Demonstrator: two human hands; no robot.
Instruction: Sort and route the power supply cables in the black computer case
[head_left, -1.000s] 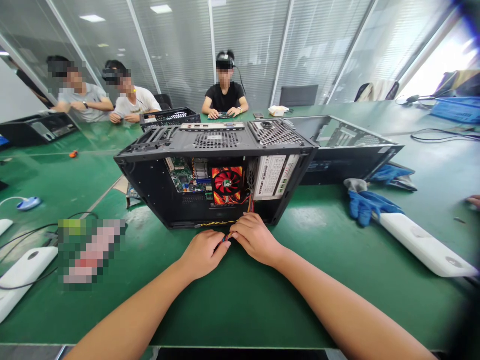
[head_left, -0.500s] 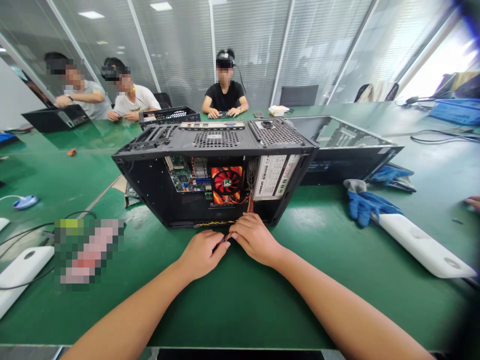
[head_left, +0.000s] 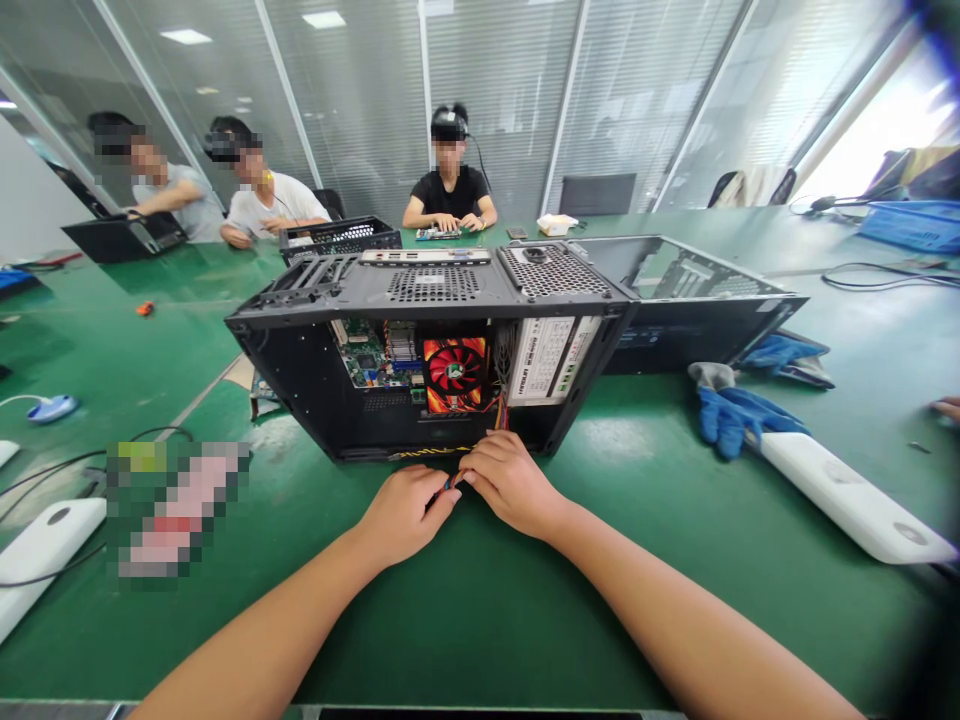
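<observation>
The multicoloured cable (head_left: 454, 482) is pinched between the fingers of the left hand (head_left: 409, 512) and, to its right, the right hand (head_left: 510, 482), just in front of the open computer case (head_left: 431, 300) on the green surface (head_left: 472, 620). Inside, behind the hands, a red fan (head_left: 454, 374) is seen; right of it, the power supply (head_left: 551, 362) is labelled, its small print too blurred to be read.

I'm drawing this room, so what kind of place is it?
Probably a computer workshop or training room: there's an open computer case, work gloves and a big green table.
</observation>
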